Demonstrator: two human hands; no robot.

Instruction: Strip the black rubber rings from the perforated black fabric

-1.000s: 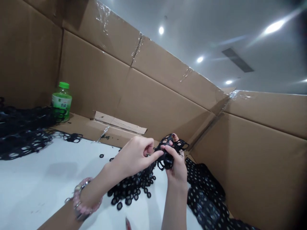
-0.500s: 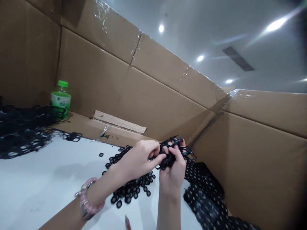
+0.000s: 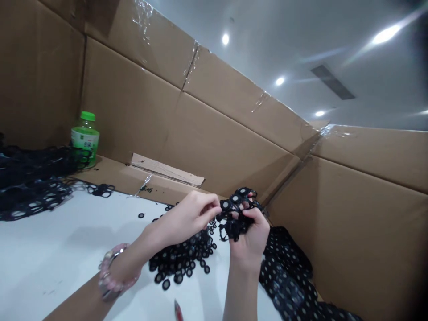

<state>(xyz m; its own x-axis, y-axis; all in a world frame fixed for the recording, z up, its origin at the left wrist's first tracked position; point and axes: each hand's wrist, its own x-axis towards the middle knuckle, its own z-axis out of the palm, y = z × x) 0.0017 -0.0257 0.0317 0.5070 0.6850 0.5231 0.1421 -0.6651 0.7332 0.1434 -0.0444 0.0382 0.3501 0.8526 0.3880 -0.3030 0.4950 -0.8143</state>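
My right hand (image 3: 252,234) grips a bunched black sheet (image 3: 241,196) with large holes; several black rings with pale centres still sit in it. The thumb lies across the front of the sheet, with the other fingers partly hidden behind. My left hand (image 3: 197,214), with a pink bead bracelet (image 3: 115,272) at its wrist, pinches a black ring (image 3: 225,205) at the sheet's left edge between thumb and forefinger. Below the hands, a heap of loose black rings (image 3: 179,261) lies on the white table (image 3: 67,267), partly covered by my left forearm.
A long dotted black sheet (image 3: 287,272) lies folded at the right. Torn black netting (image 3: 30,183) is piled at the left, beside a green-capped bottle (image 3: 85,141). A red pointed tool (image 3: 178,310) shows at the front edge. Cardboard walls (image 3: 217,129) enclose the table.
My right hand has shifted right and turned the sheet, so ringed holes now face me. My left hand has drawn slightly back left, to the sheet's edge.
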